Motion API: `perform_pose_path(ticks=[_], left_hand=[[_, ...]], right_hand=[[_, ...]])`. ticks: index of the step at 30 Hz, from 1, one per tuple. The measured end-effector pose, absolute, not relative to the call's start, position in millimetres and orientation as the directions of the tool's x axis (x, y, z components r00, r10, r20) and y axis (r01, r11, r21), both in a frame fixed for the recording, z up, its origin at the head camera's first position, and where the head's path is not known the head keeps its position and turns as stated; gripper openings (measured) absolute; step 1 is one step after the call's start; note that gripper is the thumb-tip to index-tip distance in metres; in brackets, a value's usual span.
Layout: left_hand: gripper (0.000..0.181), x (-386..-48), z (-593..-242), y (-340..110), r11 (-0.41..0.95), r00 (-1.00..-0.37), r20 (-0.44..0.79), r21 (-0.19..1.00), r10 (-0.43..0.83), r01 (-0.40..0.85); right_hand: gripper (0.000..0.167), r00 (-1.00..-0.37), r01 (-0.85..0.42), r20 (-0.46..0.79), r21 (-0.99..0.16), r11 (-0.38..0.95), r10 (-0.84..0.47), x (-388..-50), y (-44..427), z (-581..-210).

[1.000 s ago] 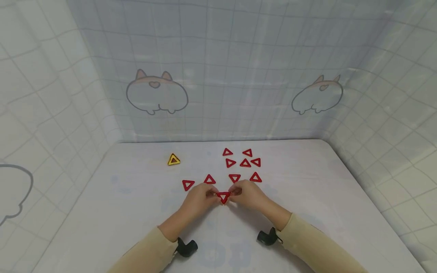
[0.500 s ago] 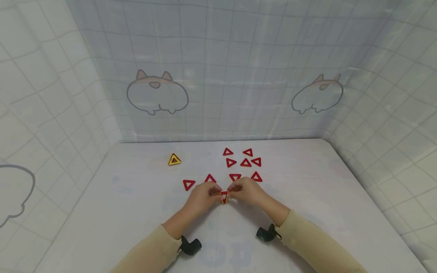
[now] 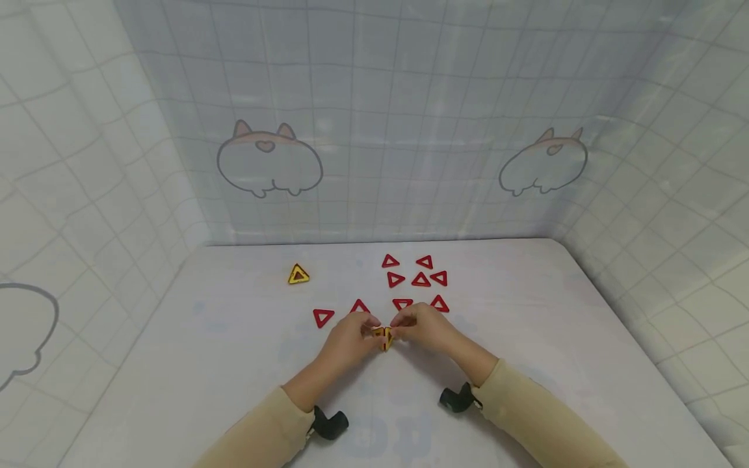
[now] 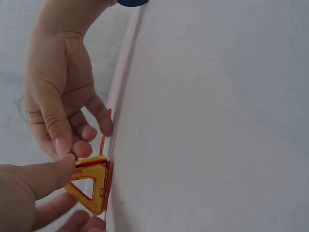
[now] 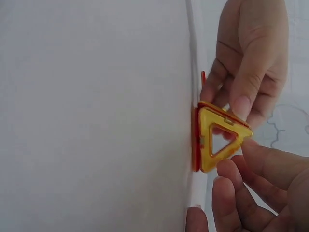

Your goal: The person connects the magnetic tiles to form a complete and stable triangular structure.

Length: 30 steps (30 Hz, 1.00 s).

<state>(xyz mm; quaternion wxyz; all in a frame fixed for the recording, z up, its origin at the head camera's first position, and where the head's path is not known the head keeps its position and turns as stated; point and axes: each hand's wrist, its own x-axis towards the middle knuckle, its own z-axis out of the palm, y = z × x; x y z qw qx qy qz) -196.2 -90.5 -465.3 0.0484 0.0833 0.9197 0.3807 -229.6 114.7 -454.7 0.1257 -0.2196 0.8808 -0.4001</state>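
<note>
Low in the middle of the head view, my left hand [image 3: 349, 338] and right hand [image 3: 426, 328] meet over a small build of magnetic triangle tiles. Two yellow triangle tiles [image 4: 100, 186] [image 5: 206, 147] stand tilted, joined along their sides to a red triangle tile [image 5: 195, 140] that lies flat beneath. Near its upper corner, each hand pinches one yellow tile between thumb and fingers. Several red triangle tiles [image 3: 420, 279] lie beyond the hands. One of them [image 3: 359, 307] is partly covered by the left hand, another [image 3: 402, 303] by the right.
A yellow triangle piece with red inside [image 3: 298, 274] sits at the far left of the white table [image 3: 246, 364]. One red tile [image 3: 323, 317] lies just left of the left hand. A patterned curtain [image 3: 374, 143] rises behind the table.
Between the hands, the red triangle face seen a second ago has given way to two yellow tiles. The hands have drawn slightly closer together. The other tiles stay put.
</note>
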Motion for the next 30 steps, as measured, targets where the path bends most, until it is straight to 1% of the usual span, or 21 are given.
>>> perform_pose_path(ticks=[3, 6, 13, 17, 22, 24, 28, 30], left_hand=[[0.037, -196.0, -466.8, -87.7, 0.71, -0.985, -0.057, 0.7, 0.162, 0.077], [0.04, -196.4, -468.8, -84.1, 0.717, -0.986, -0.081, 0.696, 0.143, 0.047], [0.038, -197.1, -469.6, -78.4, 0.722, -0.985, -0.115, 0.691, 0.128, 0.013], [0.035, -195.7, -467.5, -80.5, 0.703, -0.979, -0.135, 0.711, 0.155, 0.013], [0.033, -195.2, -467.7, -85.4, 0.677, -0.966, -0.148, 0.735, 0.211, 0.036], [0.035, -195.2, -468.3, -86.2, 0.671, -0.964, -0.149, 0.74, 0.22, 0.039], [0.043, -194.6, -468.9, -84.1, 0.668, -0.969, -0.159, 0.744, 0.191, 0.01], [0.044, -194.1, -469.3, -83.1, 0.668, -0.971, -0.159, 0.744, 0.176, -0.001]], right_hand=[[0.007, -0.881, -0.285, -0.05, -0.737, 0.613, -0.47, -231.1, 118.0, -450.8], [0.009, -0.888, -0.297, -0.038, -0.714, 0.634, -0.459, -234.3, 122.7, -443.5], [0.014, -0.914, -0.258, -0.039, -0.711, 0.654, -0.404, -246.1, 141.8, -422.2], [0.017, -0.937, -0.222, -0.035, -0.708, 0.671, -0.347, -258.1, 156.3, -415.3], [0.02, -0.959, -0.185, -0.025, -0.7, 0.689, -0.283, -272.3, 174.4, -414.6], [0.023, -0.962, -0.181, -0.021, -0.699, 0.692, -0.272, -277.1, 180.1, -416.3], [0.027, -0.972, -0.153, -0.023, -0.696, 0.702, -0.235, -289.3, 187.1, -423.4], [0.029, -0.978, -0.12, -0.037, -0.705, 0.699, -0.206, -296.0, 189.7, -428.5]])
